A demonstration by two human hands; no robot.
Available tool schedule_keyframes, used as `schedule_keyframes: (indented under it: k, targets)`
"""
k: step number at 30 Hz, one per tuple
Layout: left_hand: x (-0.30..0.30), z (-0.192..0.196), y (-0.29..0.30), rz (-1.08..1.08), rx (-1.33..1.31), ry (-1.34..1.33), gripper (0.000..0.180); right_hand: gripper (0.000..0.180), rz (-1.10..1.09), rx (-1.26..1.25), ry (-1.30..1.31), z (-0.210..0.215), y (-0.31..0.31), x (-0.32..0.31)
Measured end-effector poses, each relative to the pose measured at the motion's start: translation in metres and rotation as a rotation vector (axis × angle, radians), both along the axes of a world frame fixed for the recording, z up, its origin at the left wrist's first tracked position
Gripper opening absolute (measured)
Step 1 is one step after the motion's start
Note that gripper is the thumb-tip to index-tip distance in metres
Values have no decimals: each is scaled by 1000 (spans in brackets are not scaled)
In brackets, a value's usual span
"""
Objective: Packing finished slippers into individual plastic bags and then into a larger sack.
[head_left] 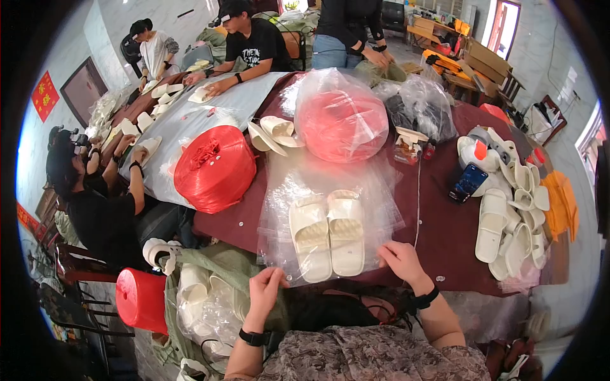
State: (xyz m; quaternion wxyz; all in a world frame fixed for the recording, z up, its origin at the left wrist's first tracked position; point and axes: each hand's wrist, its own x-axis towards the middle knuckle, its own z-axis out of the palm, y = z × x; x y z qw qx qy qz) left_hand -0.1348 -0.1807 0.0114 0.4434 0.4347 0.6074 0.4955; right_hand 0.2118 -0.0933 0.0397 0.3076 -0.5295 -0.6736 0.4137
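Observation:
A pair of cream slippers (346,235) lies side by side at the table's front, toes pointing away from me. They rest on or within a clear plastic bag (279,222); which of the two I cannot tell. My left hand (265,289) is closed in a pinch at the bag's near left corner. On the other side, my right hand (403,261) pinches at the bag's right edge, just right of the slippers. Behind them lie more flat clear bags, with a large bagged red bundle (343,127) standing at their far end.
Loose cream slippers (508,216) are heaped at the right, with a phone (468,182) beside them. A red twine roll (215,168) and another slipper pair (274,134) stand left. A green sack (219,263) of bagged slippers sits below left. Several co-workers handle slippers along the far-left table (235,95).

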Motion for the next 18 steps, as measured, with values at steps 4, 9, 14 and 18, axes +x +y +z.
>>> schedule_keyframes:
  k: [4,9,14,18]
  targets:
    - [10,-10,10,83,-52,-25,20,23,-113,74,-94,-13,-7,-11]
    - [20,-13,13,218,-27,108,19,22,-320,300,-315,-21,-19,-21]
    - [29,-8,10,262,-21,143,21,23,-387,310,-236,-27,-25,-16]
    - [8,-11,-4,-60,-275,-398,9,33,-322,203,-5,-46,-32,3]
